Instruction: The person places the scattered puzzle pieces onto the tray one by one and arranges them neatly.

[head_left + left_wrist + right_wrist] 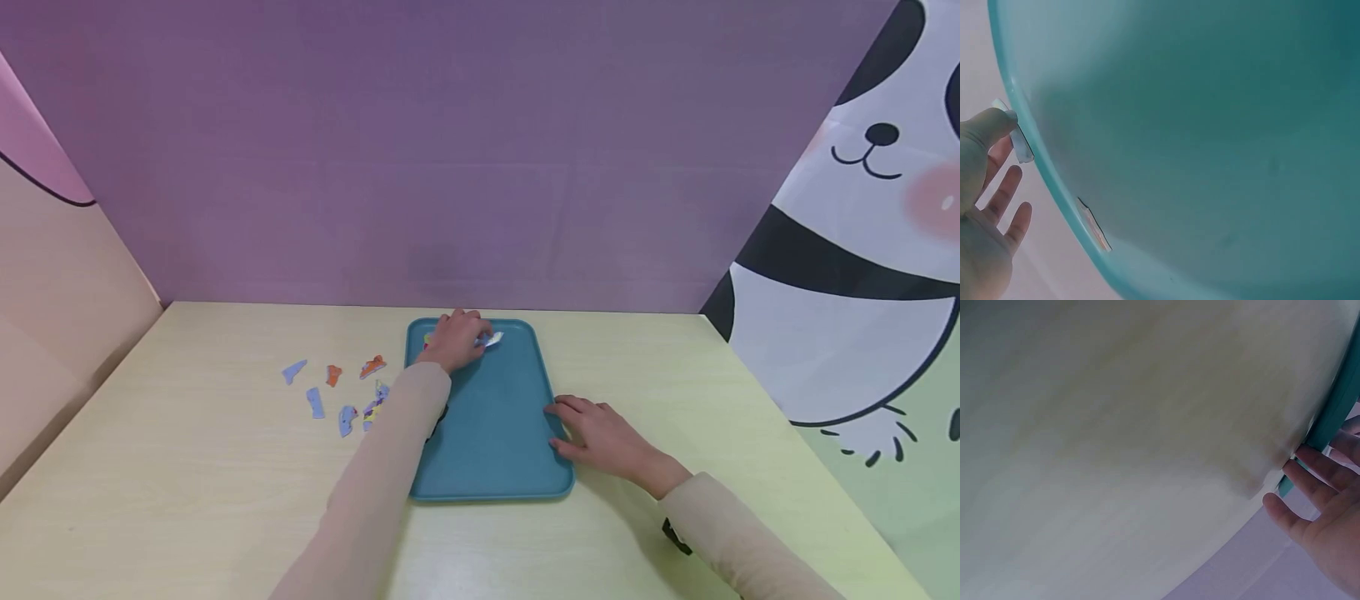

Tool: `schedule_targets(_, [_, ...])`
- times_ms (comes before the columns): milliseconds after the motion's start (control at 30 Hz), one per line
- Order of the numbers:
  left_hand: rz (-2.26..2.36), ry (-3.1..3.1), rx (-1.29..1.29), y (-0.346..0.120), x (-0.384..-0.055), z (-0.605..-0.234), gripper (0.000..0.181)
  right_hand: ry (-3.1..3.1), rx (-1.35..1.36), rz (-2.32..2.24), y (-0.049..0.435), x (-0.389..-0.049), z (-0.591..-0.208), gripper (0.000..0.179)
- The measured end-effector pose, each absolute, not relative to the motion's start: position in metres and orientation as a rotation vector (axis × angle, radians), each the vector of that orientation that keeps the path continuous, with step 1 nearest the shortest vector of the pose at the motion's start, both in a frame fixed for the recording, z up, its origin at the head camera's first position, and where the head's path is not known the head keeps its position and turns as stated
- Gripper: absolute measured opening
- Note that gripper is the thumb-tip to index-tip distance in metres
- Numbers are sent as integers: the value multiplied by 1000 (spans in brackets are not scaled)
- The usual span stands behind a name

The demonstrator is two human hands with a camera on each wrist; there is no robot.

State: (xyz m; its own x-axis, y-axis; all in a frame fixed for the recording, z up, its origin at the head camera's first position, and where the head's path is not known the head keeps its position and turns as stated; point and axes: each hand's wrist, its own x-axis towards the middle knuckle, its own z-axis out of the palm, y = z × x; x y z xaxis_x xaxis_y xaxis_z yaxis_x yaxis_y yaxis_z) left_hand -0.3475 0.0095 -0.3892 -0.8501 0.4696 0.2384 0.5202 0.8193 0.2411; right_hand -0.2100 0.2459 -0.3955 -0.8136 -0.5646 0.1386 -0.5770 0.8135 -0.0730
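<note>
A teal tray (498,437) lies lengthwise on the table. Over its far end, my left hand (454,342) pinches a small flat puzzle piece (494,339) between thumb and fingers. The left wrist view shows this pale piece (1022,147) at the tray's rim, the other fingers spread loosely. Another puzzle piece (1094,226) lies inside the tray by the rim, mostly covered by the left hand in the head view. My right hand (600,435) has its fingertips at the tray's right rim, fingers loosely extended and holding nothing.
Several loose puzzle pieces, among them a blue one (315,403) and an orange one (372,367), lie on the table (187,467) left of the tray. The left forearm crosses the tray's left edge. A purple wall (450,167) stands behind the table.
</note>
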Motion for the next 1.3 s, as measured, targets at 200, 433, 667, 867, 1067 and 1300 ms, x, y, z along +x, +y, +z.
schedule_targets(200, [-411, -2835, -758, 13, -349, -391, 23, -2892, 903, 171, 246, -210, -397, 45])
schedule_targets(433, [-416, -2839, -741, 16, -350, -395, 23, -2898, 899, 172, 245, -210, -397, 45])
schedule_targets(667, [-400, -2849, -708, 15, -349, -397, 25, -2892, 915, 167, 244, -210, -398, 45])
schedule_targets(867, [-356, -2891, -706, 14, -348, -395, 29, -2889, 914, 161, 242, -210, -398, 44])
schedule_targets(1067, [-364, -2896, -703, 10, -347, -393, 29, -2888, 908, 162, 243, -211, -399, 45])
schedule_targets(1300, [-397, -2919, -735, 4, -347, -388, 30, -2873, 921, 146, 246, -213, -397, 45])
